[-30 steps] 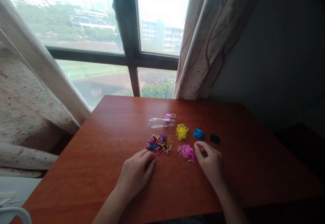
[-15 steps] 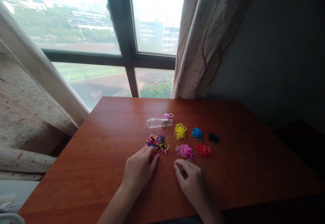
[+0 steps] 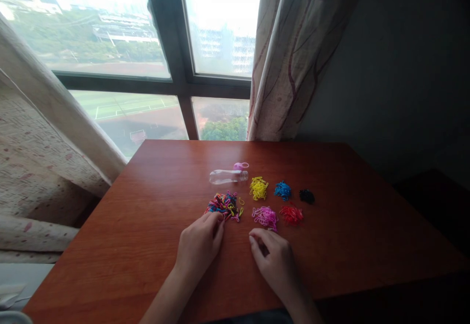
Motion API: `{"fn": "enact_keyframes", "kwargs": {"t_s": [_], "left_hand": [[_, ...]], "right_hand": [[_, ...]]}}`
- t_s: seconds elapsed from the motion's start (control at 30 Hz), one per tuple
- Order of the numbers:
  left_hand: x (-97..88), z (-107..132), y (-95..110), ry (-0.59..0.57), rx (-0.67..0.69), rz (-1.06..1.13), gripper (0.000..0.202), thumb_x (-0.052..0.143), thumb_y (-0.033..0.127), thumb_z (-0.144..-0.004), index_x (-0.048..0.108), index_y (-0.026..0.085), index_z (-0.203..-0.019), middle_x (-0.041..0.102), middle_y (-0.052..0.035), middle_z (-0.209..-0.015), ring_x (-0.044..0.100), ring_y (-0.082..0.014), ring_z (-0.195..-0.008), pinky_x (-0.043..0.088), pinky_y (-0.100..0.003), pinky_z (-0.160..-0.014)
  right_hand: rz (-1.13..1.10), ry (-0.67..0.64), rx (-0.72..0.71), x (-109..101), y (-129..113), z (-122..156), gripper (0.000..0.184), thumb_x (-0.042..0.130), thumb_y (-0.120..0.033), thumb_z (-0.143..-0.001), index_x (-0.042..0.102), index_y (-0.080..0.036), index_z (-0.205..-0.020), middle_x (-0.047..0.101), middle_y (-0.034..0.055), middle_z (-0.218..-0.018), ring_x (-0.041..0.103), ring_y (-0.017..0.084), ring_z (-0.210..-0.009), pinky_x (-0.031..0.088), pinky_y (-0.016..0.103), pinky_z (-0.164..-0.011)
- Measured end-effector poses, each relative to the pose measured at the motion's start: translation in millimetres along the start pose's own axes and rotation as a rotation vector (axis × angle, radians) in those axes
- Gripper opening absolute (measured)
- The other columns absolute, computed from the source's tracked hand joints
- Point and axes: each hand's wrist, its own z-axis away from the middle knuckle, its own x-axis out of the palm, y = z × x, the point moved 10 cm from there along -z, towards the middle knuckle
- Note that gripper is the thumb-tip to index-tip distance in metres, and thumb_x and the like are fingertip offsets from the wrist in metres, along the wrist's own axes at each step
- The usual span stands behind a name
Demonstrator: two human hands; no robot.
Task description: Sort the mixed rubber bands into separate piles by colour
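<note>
Biggest thing I've got on my feed is the reddish-brown wood surface point(image 3: 139, 245), running up to a dark-framed window point(image 3: 179, 81) w/ a sports field and bldgs outside. Patterned curtains point(image 3: 284, 69) hang either side of the glass, and a bit of white furniture point(image 3: 27, 275) shows at lower L. Next, my two hands, both low over the near half. L hand point(image 3: 196, 245) has its fingers curled, tips at the near edge of the mixed heap; can't tell if they're gripping a piece. R hand point(image 3: 273, 255) is just below the pink pile, thumb + index tips close together; can't tell if there's anything btwn them. Clear bottle point(image 3: 228, 177) lies on its side beyond the heap, neck pointing R. Then the small loop-shaped pieces, in groups: mixed heap point(image 3: 222, 202) (multi-col.) by the L hand; pink pile point(image 3: 265, 217) to its R; red pile point(image 3: 292, 214) just R of pink; yellow pile point(image 3: 259, 188) behind pink; blue pile point(image 3: 282, 190) R of yellow; black pile point(image 3: 307, 196), the smallest, far R. Pink cap point(image 3: 240, 166) w/ a loop sits just behind the bottle neck. Tiniest: a loose yellow piece point(image 3: 241, 200) at the heap's R edge.
</note>
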Motion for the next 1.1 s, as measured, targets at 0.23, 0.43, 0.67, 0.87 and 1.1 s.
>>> {"fn": "enact_keyframes", "kwargs": {"t_s": [0.23, 0.43, 0.67, 0.87, 1.1], "left_hand": [[-4.5, 5.6, -8.1, 0.082, -0.004, 0.132, 0.012, 0.052, 0.026, -0.090, 0.064, 0.025, -0.092, 0.073, 0.0012, -0.092, 0.068, -0.0168, -0.079, 0.045, -0.025, -0.067], [-7.5, 11.3, -11.1, 0.100, -0.006, 0.261, 0.013, 0.051, 0.026, -0.091, 0.064, 0.024, -0.093, 0.068, 0.0019, -0.085, 0.062, -0.0127, -0.069, 0.045, -0.023, -0.065], [-14.7, 14.7, -5.7, 0.161, 0.070, 0.329, 0.010, 0.052, 0.024, -0.092, 0.062, 0.023, -0.091, 0.065, 0.0012, -0.085, 0.061, -0.0117, -0.069, 0.045, -0.021, -0.065], [-14.2, 16.0, 8.1, 0.139, 0.181, 0.363, 0.011, 0.050, 0.020, -0.092, 0.061, 0.023, -0.092, 0.067, 0.0001, -0.090, 0.064, -0.0120, -0.077, 0.048, -0.020, -0.070], [-12.1, 17.0, 11.8, 0.104, 0.192, 0.338, 0.012, 0.050, 0.019, -0.092, 0.061, 0.023, -0.094, 0.069, -0.0001, -0.093, 0.066, -0.0128, -0.080, 0.049, -0.020, -0.069]], "right_hand": [[-0.023, 0.002, 0.000, 0.4, -0.5, 1.8, 0.014, 0.051, -0.017, -0.092, 0.065, -0.022, -0.091, 0.069, 0.0012, -0.080, 0.065, 0.016, -0.071, 0.046, 0.025, -0.067], [-0.031, -0.013, 0.011, 0.2, 0.0, 0.2, 0.015, 0.051, -0.017, -0.092, 0.065, -0.023, -0.092, 0.069, 0.0011, -0.079, 0.064, 0.017, -0.071, 0.046, 0.025, -0.068], [-0.020, -0.006, -0.001, 0.0, -0.8, 0.6, 0.014, 0.051, -0.017, -0.092, 0.065, -0.022, -0.091, 0.068, 0.0005, -0.077, 0.064, 0.016, -0.069, 0.043, 0.025, -0.067], [-0.017, -0.013, 0.004, 0.5, 0.1, -0.1, 0.014, 0.051, -0.017, -0.092, 0.065, -0.023, -0.091, 0.068, -0.0001, -0.077, 0.063, 0.016, -0.069, 0.043, 0.025, -0.067], [0.001, -0.019, -0.004, 1.6, -0.4, 0.4, 0.014, 0.051, -0.017, -0.092, 0.064, -0.022, -0.091, 0.068, 0.0003, -0.077, 0.063, 0.016, -0.069, 0.042, 0.026, -0.066]]}}
